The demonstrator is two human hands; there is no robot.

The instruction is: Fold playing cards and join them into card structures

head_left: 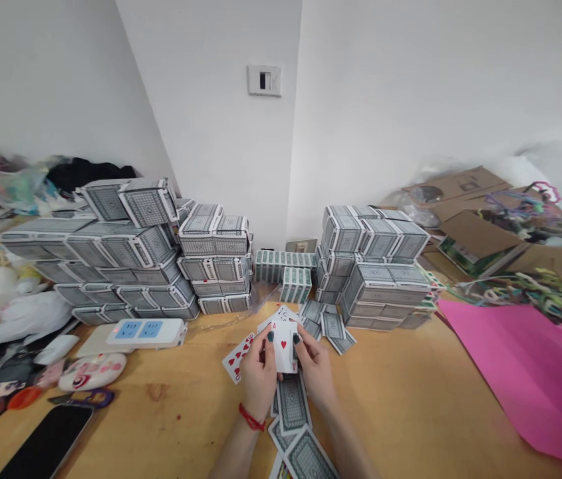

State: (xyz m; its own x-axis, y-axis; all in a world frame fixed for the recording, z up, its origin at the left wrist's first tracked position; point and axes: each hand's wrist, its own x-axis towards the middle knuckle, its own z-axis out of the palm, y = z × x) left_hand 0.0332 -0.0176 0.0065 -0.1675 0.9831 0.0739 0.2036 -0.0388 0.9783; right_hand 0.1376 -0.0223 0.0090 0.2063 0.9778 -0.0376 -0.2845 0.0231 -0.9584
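Note:
Between my two hands an ace of hearts (283,356) faces me, tilted up above the table. My left hand (257,362) pinches its left edge, thumb on the face; my right hand (314,366) pinches the right edge the same way. Whether more cards sit behind the ace is hidden. Just left of my left hand a hearts card (237,359) lies face up. Loose face-down cards (333,325) lie beyond my right hand, and several more face-down cards (293,404) spread beneath my wrists toward the near edge. A few face-up cards (284,313) show behind the ace.
Stacked blocks made of grey-backed cards (145,246) rise at the left, with another stack (383,293) at the right. Small green blocks (295,285) stand between. A power strip (145,331), a phone (46,442), a pink sheet (525,372) and cardboard boxes (480,243) surround the work area.

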